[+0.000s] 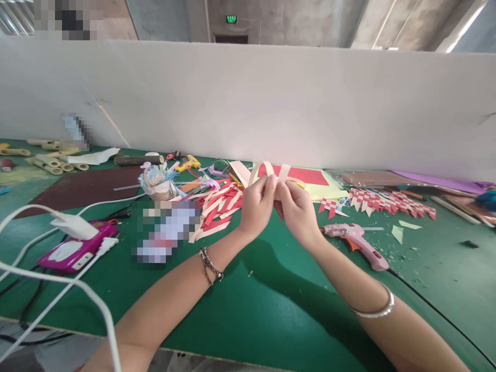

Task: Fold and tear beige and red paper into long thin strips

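My left hand [256, 204] and my right hand [295, 209] meet above the green table [248, 305], both pinched on looped cream paper strips [267, 168] that stick up between my fingers. Just behind my left hand lies a heap of red and cream paper strips [217, 209]. A pink glue gun [356, 240] rests on the table right of my right hand. A woven red-and-cream band [387, 200] stretches along the table further right.
A pink power strip [72, 248] with white plugs and cables sits at the left. A cup of small craft pieces [157, 182], a yellow glue gun [188, 164], bamboo tubes [54, 164], red and yellow sheets [310, 178] and a white partition [248, 103] line the back.
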A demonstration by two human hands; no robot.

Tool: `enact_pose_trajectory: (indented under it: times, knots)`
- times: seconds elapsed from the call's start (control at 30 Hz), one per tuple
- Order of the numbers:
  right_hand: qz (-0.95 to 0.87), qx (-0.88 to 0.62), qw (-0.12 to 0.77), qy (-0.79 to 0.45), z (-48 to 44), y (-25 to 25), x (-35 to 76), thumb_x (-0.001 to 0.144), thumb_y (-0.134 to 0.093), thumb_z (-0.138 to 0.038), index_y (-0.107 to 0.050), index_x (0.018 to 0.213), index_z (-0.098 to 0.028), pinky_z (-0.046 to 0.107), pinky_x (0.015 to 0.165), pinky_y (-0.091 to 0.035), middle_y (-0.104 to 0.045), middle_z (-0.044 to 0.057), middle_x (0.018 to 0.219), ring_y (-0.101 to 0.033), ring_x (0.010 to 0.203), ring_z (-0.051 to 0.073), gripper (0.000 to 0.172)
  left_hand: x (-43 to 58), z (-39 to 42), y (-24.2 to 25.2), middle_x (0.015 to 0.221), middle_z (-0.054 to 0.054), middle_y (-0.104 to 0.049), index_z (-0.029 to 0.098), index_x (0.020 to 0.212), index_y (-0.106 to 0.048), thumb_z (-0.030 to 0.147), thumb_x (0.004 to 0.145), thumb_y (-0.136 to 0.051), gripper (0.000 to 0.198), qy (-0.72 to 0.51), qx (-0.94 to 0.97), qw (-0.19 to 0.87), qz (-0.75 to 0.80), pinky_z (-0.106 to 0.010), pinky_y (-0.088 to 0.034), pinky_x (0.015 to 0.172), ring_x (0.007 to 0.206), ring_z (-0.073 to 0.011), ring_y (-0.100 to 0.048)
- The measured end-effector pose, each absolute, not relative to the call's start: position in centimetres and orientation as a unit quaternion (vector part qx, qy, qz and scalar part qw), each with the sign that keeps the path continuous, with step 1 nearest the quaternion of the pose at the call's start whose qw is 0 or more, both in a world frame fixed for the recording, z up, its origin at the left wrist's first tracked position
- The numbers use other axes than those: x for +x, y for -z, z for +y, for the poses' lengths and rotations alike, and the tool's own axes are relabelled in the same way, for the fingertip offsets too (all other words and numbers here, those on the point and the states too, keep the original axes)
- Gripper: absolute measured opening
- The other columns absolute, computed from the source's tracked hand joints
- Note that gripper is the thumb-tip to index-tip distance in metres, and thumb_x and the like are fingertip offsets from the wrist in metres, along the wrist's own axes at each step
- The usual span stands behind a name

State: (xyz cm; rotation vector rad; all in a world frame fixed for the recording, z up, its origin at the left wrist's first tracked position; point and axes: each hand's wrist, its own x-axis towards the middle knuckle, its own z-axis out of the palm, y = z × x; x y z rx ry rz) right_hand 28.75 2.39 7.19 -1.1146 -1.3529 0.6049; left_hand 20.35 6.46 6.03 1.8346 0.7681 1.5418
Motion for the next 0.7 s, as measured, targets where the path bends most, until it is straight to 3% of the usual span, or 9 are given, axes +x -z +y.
enact_pose_trajectory:
  times: [0.47, 0.6, 0.7]
  knots:
    - [-0.525, -0.467, 0.646, -0.297, 2.1, -7.6, 28.5, 0.089, -0.039, -0.038, -0.029, 0.059, -0.022, 0.021, 0.039, -0.024, -0.028, -0.009, 0.043, -0.028, 0.039, 0.006, 0.036, 20.9, 6.1, -6.4, 0.048, 0.006, -0.026, 0.02, 0.056, -0.028, 0.047, 0.088, -0.038, 0.043, -0.578, 0.612, 0.456, 0.291, -0.022, -0.026, 0.041, 0.043, -0.0079, -0.028]
    - [-0.546, -0.467, 0.628, -0.299, 2.2, -7.9, 29.0, 0.089, -0.038, -0.033, -0.033, 0.059, -0.021, 0.021, 0.041, -0.026, -0.033, -0.008, 0.044, -0.03, 0.04, 0.006, 0.033, 20.0, 7.1, -6.9, 0.047, 0.005, -0.03, 0.02, 0.054, -0.03, 0.044, 0.09, -0.036, 0.043, -0.533, 0.689, 0.395, 0.29, -0.023, -0.027, 0.044, 0.043, -0.0085, -0.031]
    - [-0.574, -0.471, 0.601, -0.296, 2.2, -8.4, 29.5, 0.089, -0.039, -0.027, -0.037, 0.061, -0.021, 0.021, 0.042, -0.029, -0.037, -0.007, 0.047, -0.034, 0.042, 0.006, 0.028, 18.7, 8.5, -7.6, 0.047, 0.005, -0.03, 0.02, 0.055, -0.031, 0.037, 0.09, -0.035, 0.039, -0.543, 0.742, 0.225, 0.322, -0.025, -0.023, 0.046, 0.043, -0.0097, -0.031]
